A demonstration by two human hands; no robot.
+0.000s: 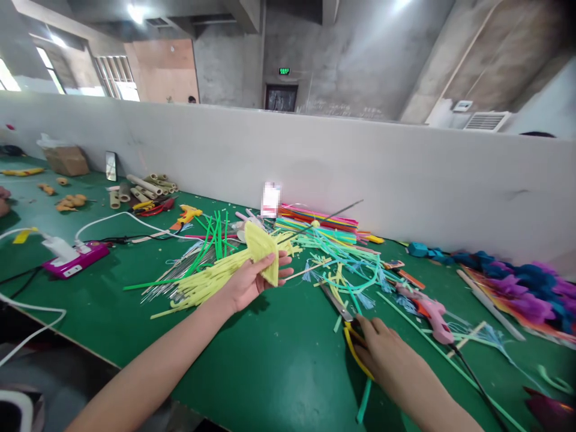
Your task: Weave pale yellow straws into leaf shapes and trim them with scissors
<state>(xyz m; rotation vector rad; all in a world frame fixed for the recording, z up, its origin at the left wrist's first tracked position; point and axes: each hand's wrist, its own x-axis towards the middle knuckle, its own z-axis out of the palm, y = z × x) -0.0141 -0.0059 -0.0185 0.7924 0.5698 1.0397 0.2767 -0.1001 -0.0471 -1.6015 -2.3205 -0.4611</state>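
Note:
My left hand (249,283) is closed on a yellow fuzzy pipe-cleaner piece (261,245), shaped like a fan or cup, raised over the table's middle. A thin dark rod (339,210) slants away behind it; I cannot tell whether the two are joined. Lower right, my right hand (382,342) has its fingers at the yellow handles of a pair of scissors (344,312), whose blades point away to the left. Under and beside my left wrist spreads a bundle of yellow pipe cleaners (202,282). Mint-green pipe-cleaner pieces (351,291) lie around the scissors.
A pink glue gun (434,315) with its cable lies on the right, near purple and blue fuzzy pieces (524,288). To the left are a yellow glue gun (189,215), bamboo pieces (148,187) and a purple power strip (76,259). A low white partition (202,150) bounds the green table.

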